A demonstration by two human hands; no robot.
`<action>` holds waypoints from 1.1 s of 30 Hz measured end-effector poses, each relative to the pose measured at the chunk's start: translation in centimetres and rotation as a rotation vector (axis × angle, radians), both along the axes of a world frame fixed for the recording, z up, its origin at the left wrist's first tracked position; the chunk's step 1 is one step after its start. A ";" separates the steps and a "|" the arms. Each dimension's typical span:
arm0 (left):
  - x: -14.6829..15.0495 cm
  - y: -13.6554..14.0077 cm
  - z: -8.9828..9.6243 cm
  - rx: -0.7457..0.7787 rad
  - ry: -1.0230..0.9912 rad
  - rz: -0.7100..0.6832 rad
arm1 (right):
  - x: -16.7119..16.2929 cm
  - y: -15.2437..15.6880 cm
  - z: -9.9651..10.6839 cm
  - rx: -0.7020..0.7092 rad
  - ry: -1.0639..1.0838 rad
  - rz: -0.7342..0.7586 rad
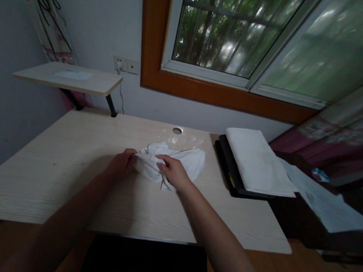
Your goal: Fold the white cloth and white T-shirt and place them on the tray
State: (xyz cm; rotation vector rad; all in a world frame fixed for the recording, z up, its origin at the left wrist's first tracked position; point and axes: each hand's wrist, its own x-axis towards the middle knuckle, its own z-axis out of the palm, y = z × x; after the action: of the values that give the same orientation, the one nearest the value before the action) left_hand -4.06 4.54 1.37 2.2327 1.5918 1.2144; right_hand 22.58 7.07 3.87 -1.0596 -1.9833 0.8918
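A crumpled white cloth (194, 161) lies bunched on the pale wooden desk (162, 217), near the middle. My left hand (123, 162) pinches its left edge between thumb and fingers. Over the middle of the cloth, my right hand (172, 171) is closed on a fold, thumb and fingers drawn together. Part of the fabric is hidden under my right hand. Whether it is a garment or a plain piece of cloth, I cannot tell.
At the desk's right lies a black folder-like stack (226, 167) with a folded white sheet (259, 161) on top. A small raised shelf (71, 76) stands at the back left. A round cable hole (177, 131) lies behind the cloth. Loose papers (328, 203) rest further right.
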 end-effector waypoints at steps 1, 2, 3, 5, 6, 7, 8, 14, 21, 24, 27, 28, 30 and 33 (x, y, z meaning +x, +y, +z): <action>-0.2 0.0 0.1 0.002 -0.047 0.053 | -0.3 0.3 0.2 -0.097 0.108 0.008; -0.4 0.1 0.2 0.006 -0.097 0.104 | -0.6 0.5 0.5 -0.186 0.220 0.008; -0.5 0.2 0.3 0.013 -0.146 0.146 | -0.8 0.6 1.0 -0.257 0.330 0.001; -0.9 0.3 0.5 0.039 -0.238 0.217 | -1.0 0.7 2.2 -0.328 0.513 -0.017; -1.0 0.4 0.6 0.062 -0.284 0.235 | -1.1 0.7 2.9 -0.338 0.580 -0.024; -1.1 0.5 0.7 0.091 -0.331 0.235 | -1.1 0.7 3.6 -0.343 0.630 -0.029; -1.1 0.6 0.7 0.123 -0.379 0.221 | -1.1 0.7 4.3 -0.347 0.670 -0.033; -0.9 1.1 0.5 0.191 -0.416 -0.025 | 0.3 1.0 7.5 -0.267 0.912 -0.086; 1.1 1.1 0.2 0.114 0.091 -0.355 | 1.4 0.8 10.1 -0.206 1.036 -0.102; 2.8 0.4 -0.3 0.083 0.176 -0.378 | 0.6 0.1 10.4 -0.223 1.070 -0.035; 4.5 0.0 -0.6 0.046 0.113 -0.309 | -0.2 -0.8 10.5 -0.258 1.059 0.075; 4.9 0.1 -0.6 0.038 0.065 -0.272 | -0.3 -1.1 10.6 -0.270 1.048 0.099; 5.1 0.3 -0.3 0.022 -0.043 -0.213 | -0.2 -1.6 10.9 -0.283 1.024 0.124; 3.9 0.4 0.8 -0.022 -0.204 -0.138 | 1.0 -1.8 11.5 -0.259 1.030 0.113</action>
State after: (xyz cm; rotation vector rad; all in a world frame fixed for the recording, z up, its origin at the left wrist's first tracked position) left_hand -0.19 4.91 2.20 2.0891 1.3463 1.3308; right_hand 23.53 5.25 15.32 -0.4285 -1.0755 1.4117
